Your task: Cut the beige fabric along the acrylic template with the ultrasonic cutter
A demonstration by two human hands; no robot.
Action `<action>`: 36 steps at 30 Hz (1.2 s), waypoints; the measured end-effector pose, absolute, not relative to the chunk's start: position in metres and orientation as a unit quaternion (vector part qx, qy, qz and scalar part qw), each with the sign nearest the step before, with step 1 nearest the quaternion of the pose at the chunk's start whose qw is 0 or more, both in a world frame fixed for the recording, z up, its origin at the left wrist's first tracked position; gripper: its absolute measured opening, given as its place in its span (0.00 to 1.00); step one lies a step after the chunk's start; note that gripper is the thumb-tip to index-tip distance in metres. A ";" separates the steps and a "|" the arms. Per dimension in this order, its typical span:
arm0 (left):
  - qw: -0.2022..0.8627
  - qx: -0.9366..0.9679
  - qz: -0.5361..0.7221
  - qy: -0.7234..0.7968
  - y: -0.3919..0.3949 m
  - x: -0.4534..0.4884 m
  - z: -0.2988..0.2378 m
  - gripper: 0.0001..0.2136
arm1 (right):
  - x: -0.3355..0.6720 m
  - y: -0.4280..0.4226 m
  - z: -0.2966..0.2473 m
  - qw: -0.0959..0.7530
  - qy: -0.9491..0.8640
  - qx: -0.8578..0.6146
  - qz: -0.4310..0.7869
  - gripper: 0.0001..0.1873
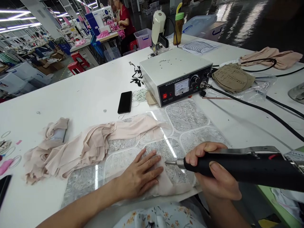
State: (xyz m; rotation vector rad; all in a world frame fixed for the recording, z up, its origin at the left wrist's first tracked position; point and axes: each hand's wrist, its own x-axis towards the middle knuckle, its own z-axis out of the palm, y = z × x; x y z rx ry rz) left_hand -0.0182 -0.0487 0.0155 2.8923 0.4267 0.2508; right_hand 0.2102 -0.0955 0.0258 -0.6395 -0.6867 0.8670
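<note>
My left hand (144,174) lies flat with fingers spread on a thin pale pink fabric piece (166,186), pressing it against a clear patterned mat (83,183). Wrapped around a black handheld ultrasonic welder (237,166) is my right hand (213,171). The welder's metal tip points left and sits close by my left fingertips, at the fabric's edge; whether it touches the cloth I cannot tell. Beyond my left hand, a heap of beige-pink fabric pieces (95,142) stretches across the mat and the white table (90,91).
A control box (175,76) with a dial stands at the back, its black cable (256,109) running right. Nearby are a phone (124,102), elastic loops (140,95), brown card templates (232,77), a bottle (179,28) and a white machine head (158,28). A person in red sits farther off.
</note>
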 end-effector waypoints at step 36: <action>0.086 0.984 0.092 0.126 -0.049 -0.018 0.014 0.17 | 0.193 -0.082 0.017 0.784 -0.377 -0.327 0.369 0.07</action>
